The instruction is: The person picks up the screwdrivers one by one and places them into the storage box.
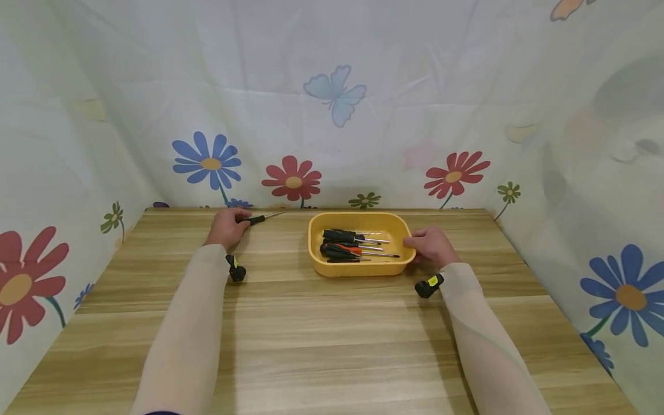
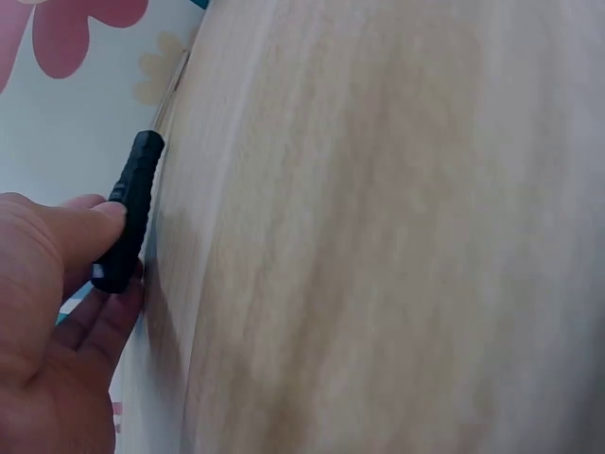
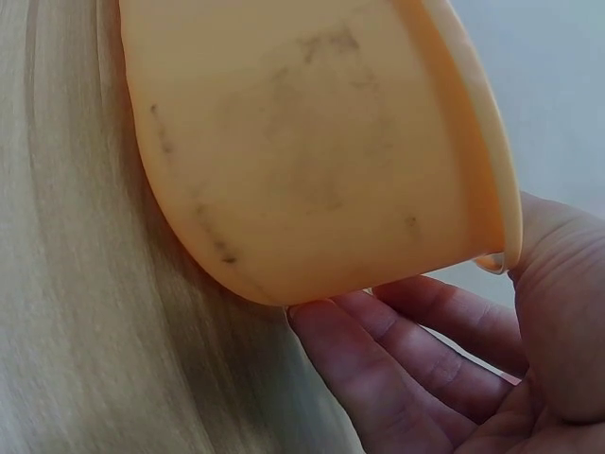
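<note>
Near the far left of the table, my left hand (image 1: 227, 228) pinches a screwdriver (image 1: 256, 220) by its black handle. Its thin metal shaft points right, toward the back edge. In the left wrist view the thumb presses on the ridged handle (image 2: 132, 213), with fingers behind it. My right hand (image 1: 434, 245) grips the right end of a yellow plastic bin (image 1: 363, 270), thumb over the rim and fingers beneath the outer wall. Inside the bin lie several screwdrivers (image 1: 342, 236) with dark handles, one with orange on it, shafts pointing right. Smudges mark the bin's outside (image 3: 331, 57) in the right wrist view.
The wood-grain table (image 1: 332, 334) spreads in front of the bin and between the forearms. A flower-print cloth (image 1: 384, 150) hangs behind the table and along both sides. Small black wrist cameras (image 1: 428, 286) stick out inward from both wrists.
</note>
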`<state>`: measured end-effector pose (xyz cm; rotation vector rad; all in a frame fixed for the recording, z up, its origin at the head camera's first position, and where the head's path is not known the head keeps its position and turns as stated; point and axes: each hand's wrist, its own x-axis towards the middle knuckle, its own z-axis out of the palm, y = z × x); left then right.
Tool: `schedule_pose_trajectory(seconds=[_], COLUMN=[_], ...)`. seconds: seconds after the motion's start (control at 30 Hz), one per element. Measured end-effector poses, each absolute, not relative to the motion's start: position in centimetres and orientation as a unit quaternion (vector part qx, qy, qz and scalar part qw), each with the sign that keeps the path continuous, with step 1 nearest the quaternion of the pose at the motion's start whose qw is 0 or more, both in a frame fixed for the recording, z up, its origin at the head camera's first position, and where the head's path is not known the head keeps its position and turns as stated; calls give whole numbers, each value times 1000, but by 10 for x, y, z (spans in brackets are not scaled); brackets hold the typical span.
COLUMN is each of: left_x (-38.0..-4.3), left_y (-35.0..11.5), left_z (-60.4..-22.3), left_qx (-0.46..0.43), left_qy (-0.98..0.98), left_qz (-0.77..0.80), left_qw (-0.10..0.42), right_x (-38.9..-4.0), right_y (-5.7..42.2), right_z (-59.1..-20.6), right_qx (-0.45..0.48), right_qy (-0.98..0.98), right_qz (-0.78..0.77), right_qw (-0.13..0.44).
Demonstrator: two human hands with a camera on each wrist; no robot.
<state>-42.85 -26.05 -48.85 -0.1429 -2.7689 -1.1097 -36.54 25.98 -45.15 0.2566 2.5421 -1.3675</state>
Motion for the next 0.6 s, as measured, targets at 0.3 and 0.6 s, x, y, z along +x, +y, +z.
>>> schedule_pose_trajectory(seconds=[0.3,0.6], left_x=[-424,-416], left_y=[-268,-269], left_z=[-488,-486], left_qx=[-44,-18], left_qy=[-920,-899], left_qz=[-381,-428], left_qw=[86,94], right_x=[-365,-363], right_y=[260,259], right_z=[-451,-449], right_qx=[86,88], right_qy=[873,873], right_qz=[-464,-463], right_qw=[124,129])
